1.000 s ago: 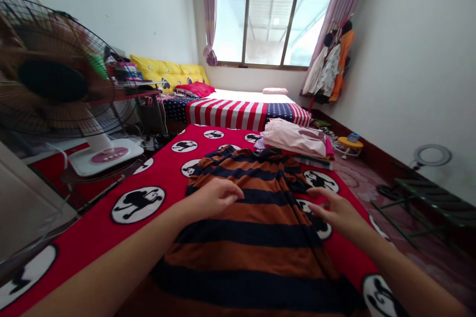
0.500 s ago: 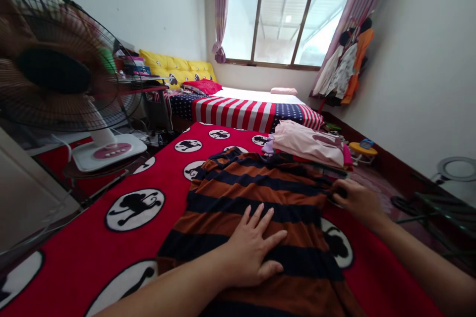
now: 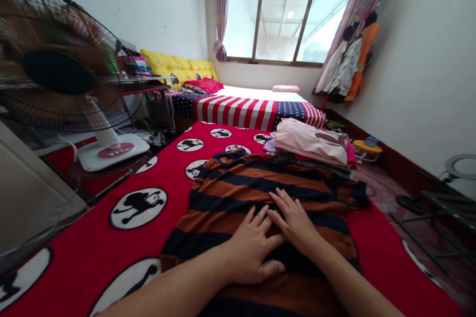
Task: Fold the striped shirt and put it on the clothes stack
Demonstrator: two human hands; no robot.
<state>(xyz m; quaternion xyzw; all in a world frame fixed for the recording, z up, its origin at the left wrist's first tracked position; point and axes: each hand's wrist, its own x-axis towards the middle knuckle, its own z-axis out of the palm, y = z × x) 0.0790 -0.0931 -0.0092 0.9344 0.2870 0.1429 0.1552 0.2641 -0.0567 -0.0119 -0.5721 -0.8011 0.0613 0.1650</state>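
Your left hand (image 3: 253, 247) and right hand (image 3: 293, 220) lie open and flat, fingers spread, side by side, holding nothing, on a navy-and-rust striped shirt (image 3: 267, 183). It is spread on a red monkey-print blanket (image 3: 92, 223). Just beyond it: folded clothes topped in pink (image 3: 310, 141). Farthest: a stars-and-stripes bedspread (image 3: 238, 111).

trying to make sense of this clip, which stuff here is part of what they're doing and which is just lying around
In use: the striped navy and brown top, under the left hand and right hand, spread on the red monkey-print blanket.

Just lying about: the folded clothes pile, the pedestal fan, the flag-pattern bedcover, the hanging clothes.
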